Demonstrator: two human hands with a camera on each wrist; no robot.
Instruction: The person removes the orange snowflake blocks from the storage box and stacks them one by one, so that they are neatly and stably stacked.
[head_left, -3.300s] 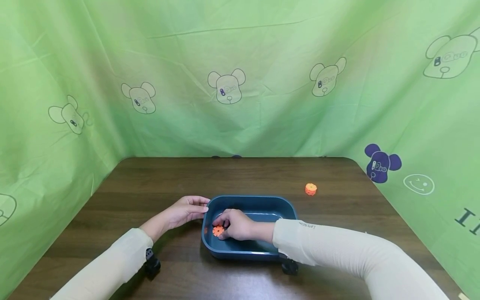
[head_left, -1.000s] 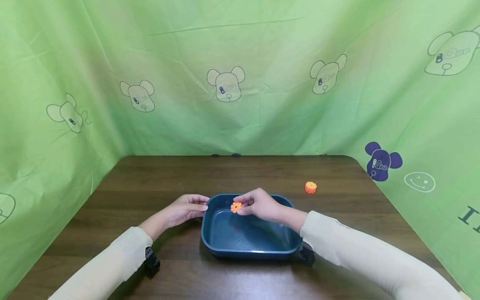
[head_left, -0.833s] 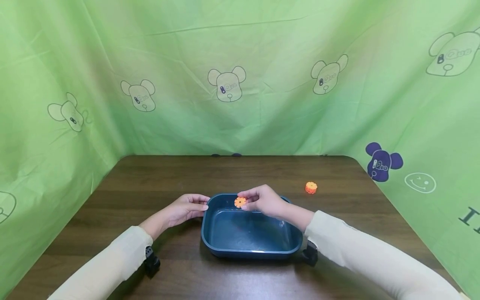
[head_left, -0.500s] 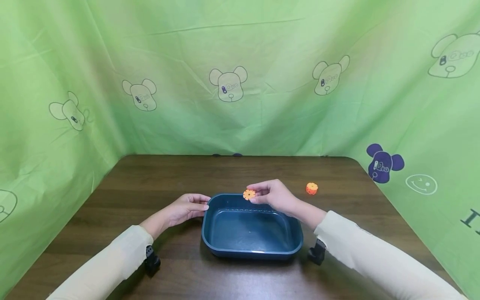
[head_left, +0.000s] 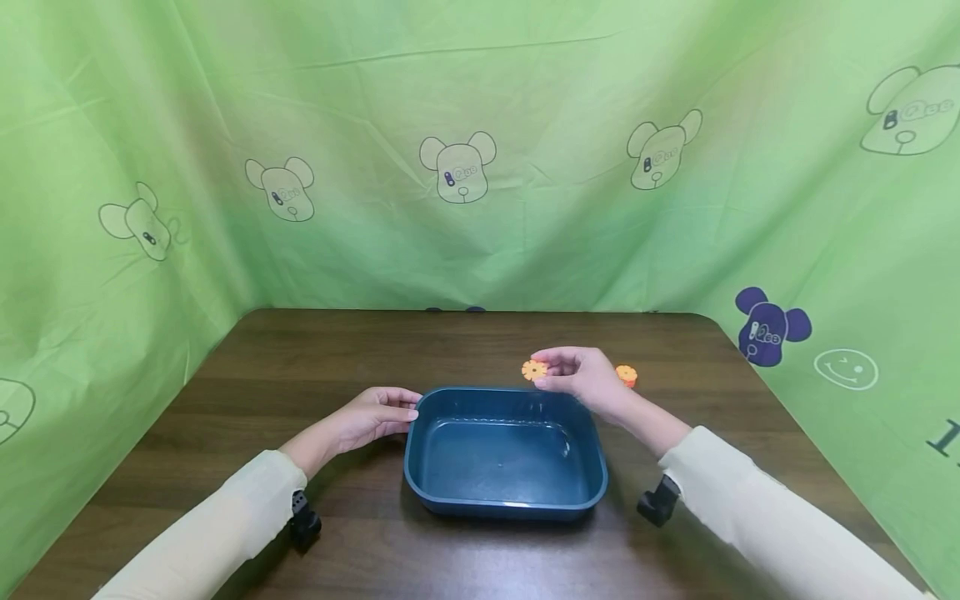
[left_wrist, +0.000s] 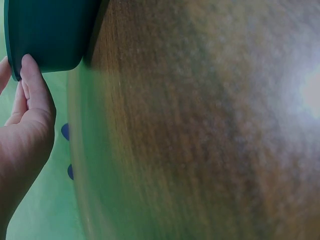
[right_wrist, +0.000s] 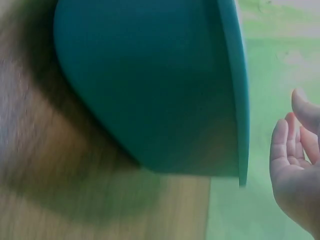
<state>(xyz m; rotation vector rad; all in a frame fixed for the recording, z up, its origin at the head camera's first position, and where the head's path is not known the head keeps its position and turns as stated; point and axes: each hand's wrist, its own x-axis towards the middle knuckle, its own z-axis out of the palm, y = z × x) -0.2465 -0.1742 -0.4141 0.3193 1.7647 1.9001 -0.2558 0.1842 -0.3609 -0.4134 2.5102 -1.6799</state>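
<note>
My right hand (head_left: 588, 379) pinches an orange flower-shaped plastic disc (head_left: 534, 370) between thumb and fingers, just past the far rim of a dark blue rectangular tub (head_left: 506, 506). In the right wrist view the hand (right_wrist: 295, 165) is beyond the tub's rim (right_wrist: 241, 100), and the disc does not show. At the tub's far left corner my left hand (head_left: 371, 421) holds the rim, thumb on one side and fingers on the other. The left wrist view has its fingertips (left_wrist: 31, 67) against the tub's outer wall (left_wrist: 50, 35).
A short stack of orange flower-shaped discs (head_left: 626, 375) stands on the brown wooden table (head_left: 337, 350), right of the right hand and partly behind it. Green printed cloth (head_left: 375, 233) hangs around the table's back and sides.
My right hand was down inside the tub at the orange disc; it has lifted the disc out and carried it right and away, past the far rim. The left hand has stayed put.
</note>
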